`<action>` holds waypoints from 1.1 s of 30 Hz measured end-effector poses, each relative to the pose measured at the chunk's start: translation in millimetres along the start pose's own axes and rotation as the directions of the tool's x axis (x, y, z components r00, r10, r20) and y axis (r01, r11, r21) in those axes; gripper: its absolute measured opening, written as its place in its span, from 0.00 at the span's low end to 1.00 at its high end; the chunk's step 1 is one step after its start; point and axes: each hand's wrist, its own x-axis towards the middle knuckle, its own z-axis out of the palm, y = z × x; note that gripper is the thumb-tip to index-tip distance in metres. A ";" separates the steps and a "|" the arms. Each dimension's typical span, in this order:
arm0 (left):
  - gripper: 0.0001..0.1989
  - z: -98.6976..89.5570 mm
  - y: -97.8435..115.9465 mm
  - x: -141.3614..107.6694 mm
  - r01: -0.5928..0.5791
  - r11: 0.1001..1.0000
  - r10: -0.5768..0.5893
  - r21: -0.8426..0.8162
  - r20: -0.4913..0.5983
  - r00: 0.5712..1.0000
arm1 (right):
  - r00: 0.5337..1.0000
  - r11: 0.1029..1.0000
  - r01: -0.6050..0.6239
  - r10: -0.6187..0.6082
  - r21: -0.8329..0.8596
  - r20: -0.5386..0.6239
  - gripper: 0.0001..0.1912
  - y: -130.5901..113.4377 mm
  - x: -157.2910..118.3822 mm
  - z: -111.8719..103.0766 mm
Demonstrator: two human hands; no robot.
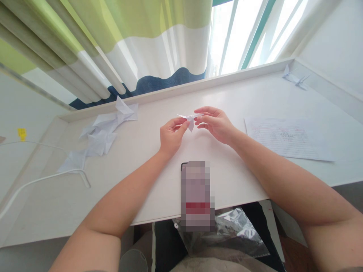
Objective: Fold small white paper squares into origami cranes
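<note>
A small white folded paper piece (190,120) with pointed ends is held above the white desk (159,189). My left hand (173,135) pinches its lower left side between thumb and fingers. On the other side, my right hand (214,122) has its fingers spread around the paper's right point; whether they grip it is hard to make out. Below both hands a phone (197,192), its screen blurred out, lies at the desk's front edge.
Several folded white papers (100,139) lie at the left, near a white curved bar (51,179). A written sheet (286,138) is at the right. More folded paper (295,78) sits in the back right corner. Clear plastic (241,230) is on the lap.
</note>
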 end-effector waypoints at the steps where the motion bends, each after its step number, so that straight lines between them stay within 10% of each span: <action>1: 0.16 -0.1 -0.6 0.7 0.010 1.000 -0.010 -0.016 -0.003 1.000 | 1.000 1.000 0.021 -0.021 -0.021 0.006 0.16 0.2 -0.5 0.3; 33: 0.20 -2.0 1.3 3.1 0.062 0.993 -0.055 -0.102 0.065 0.996 | 0.968 0.918 0.249 -0.249 -0.309 0.038 0.18 5.5 -3.5 8.0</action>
